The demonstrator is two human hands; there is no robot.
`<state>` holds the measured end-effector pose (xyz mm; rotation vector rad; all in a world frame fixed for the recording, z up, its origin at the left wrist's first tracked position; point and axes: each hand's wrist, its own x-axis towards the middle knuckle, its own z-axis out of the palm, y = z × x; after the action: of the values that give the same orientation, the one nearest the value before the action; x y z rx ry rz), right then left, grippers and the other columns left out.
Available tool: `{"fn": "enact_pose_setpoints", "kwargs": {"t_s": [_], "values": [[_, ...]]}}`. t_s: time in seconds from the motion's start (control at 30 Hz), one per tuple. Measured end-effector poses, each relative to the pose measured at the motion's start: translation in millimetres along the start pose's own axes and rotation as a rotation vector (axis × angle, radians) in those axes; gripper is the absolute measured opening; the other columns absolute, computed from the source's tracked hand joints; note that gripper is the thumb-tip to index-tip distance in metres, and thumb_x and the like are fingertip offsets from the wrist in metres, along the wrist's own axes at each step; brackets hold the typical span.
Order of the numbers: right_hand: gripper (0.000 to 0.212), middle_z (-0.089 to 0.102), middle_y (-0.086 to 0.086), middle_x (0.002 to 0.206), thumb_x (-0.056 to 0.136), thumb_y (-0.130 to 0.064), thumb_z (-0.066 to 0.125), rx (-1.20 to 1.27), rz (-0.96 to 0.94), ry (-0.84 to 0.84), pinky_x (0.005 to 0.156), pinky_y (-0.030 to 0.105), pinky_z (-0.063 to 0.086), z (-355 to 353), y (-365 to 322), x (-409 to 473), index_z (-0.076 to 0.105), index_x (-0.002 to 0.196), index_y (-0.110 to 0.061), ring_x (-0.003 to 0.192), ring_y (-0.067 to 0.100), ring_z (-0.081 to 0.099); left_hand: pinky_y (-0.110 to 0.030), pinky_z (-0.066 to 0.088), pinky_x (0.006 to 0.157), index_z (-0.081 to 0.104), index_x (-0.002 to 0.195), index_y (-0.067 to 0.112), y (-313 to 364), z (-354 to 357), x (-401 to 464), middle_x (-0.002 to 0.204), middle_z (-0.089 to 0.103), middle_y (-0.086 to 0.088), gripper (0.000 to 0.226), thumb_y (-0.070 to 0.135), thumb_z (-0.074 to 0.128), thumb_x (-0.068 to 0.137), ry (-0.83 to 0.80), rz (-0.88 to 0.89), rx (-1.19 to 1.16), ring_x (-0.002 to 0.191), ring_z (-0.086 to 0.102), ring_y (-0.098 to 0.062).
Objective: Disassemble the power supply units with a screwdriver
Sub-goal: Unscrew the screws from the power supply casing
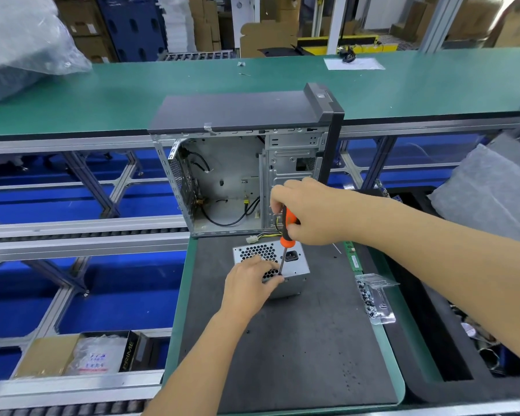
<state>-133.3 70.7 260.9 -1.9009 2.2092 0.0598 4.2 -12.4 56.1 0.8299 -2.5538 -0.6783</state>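
A silver power supply unit [297, 267] with a honeycomb vent and a black socket sits on the dark grey mat [282, 340]. My left hand [248, 285] grips its near corner, fingers over the vent. My right hand [308, 213] holds an orange-and-black screwdriver [287, 231] upright, its tip down at the unit's front edge beside my left fingers. Coloured wires [266, 235] run from behind the unit toward the case.
An open computer case [243, 163] stands behind the mat. A green memory stick [353, 256] and a clear plastic tray of screws [374, 298] lie to the right. Black foam bins [451, 340] are at the right, a cardboard box [72, 354] at lower left, conveyor rails at left.
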Motion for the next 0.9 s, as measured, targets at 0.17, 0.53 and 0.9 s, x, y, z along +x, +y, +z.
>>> {"fn": "enact_pose_setpoints", "kwargs": {"t_s": [0.17, 0.53, 0.9], "values": [[0.054, 0.036, -0.001, 0.073, 0.089, -0.071, 0.043, -0.326, 0.179, 0.079, 0.049, 0.031, 0.03, 2.6, -2.2, -0.3, 0.037, 0.094, -0.017, 0.062, 0.021, 0.037, -0.019, 0.03, 0.063, 0.076, 0.106, 0.032, 0.1, -1.2, 1.1, 0.084, 0.058, 0.012, 0.022, 0.044, 0.071, 0.087, -0.043, -0.008, 0.003, 0.081, 0.055, -0.01], [0.057, 0.038, 0.0, 0.079, 0.087, -0.071, 0.049, -0.253, 0.17, 0.021, 0.055, 0.034, 0.036, 2.5, 2.0, 0.3, 0.041, 0.1, -0.016, 0.073, 0.025, 0.042, -0.023, 0.032, 0.065, 0.077, 0.104, 0.031, 2.1, -1.8, 2.0, 0.087, 0.062, 0.009, 0.02, 0.042, 0.07, 0.089, -0.049, -0.002, 0.008, 0.083, 0.058, -0.012], [0.02, 0.038, -0.005, 0.1, 0.093, -0.032, 0.064, -0.009, 0.0, 0.041, 0.068, 0.032, 0.04, 7.5, 8.1, 2.0, 0.054, 0.108, -0.026, 0.085, 0.02, 0.05, -0.012, 0.028, 0.058, 0.077, 0.083, 0.027, -1.0, 1.1, 2.1, 0.068, 0.048, 0.016, 0.012, 0.039, 0.074, 0.086, -0.034, 0.012, -0.028, 0.07, 0.047, -0.005]]}}
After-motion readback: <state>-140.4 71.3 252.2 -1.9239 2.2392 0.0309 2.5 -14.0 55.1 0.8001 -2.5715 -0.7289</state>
